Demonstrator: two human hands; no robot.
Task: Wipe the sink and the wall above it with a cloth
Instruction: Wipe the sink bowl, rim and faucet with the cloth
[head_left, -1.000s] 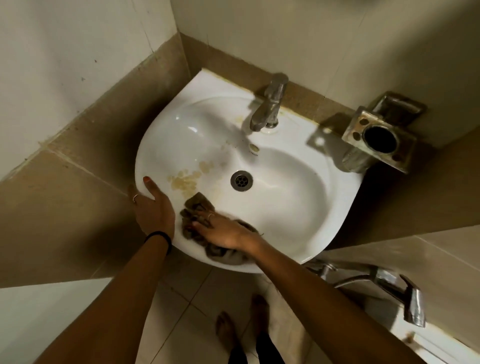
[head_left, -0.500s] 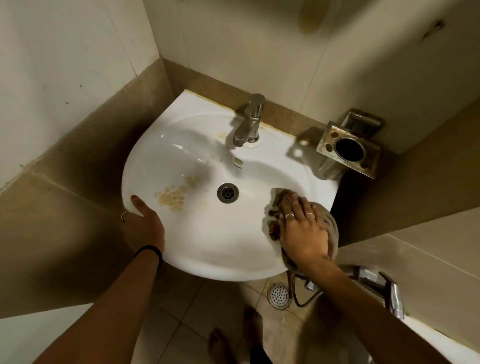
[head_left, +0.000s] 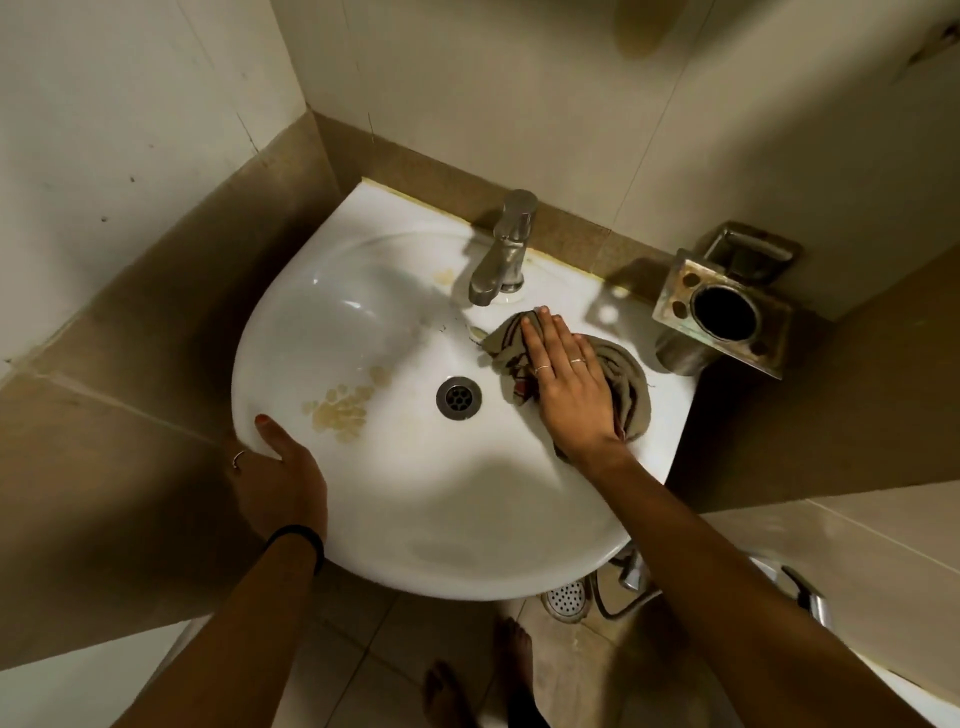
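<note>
No writing or brand mark can be read anywhere, and both forearms are cut off by the bottom edge of the frame. The right hand (head_left: 569, 395) lies flat with fingers spread on a crumpled grey-brown cloth with dark stripes (head_left: 621, 379), pressing it onto the right inner slope of the white ceramic corner sink (head_left: 415, 499), right of the round metal drain (head_left: 458, 397) and below the chrome tap (head_left: 506, 249). The cloth's long axis runs from lower right up toward the tap, much of it hidden under the palm, while the left hand (head_left: 283, 483) grips the sink's left rim, thumb inside near yellowish stains (head_left: 340, 410).
</note>
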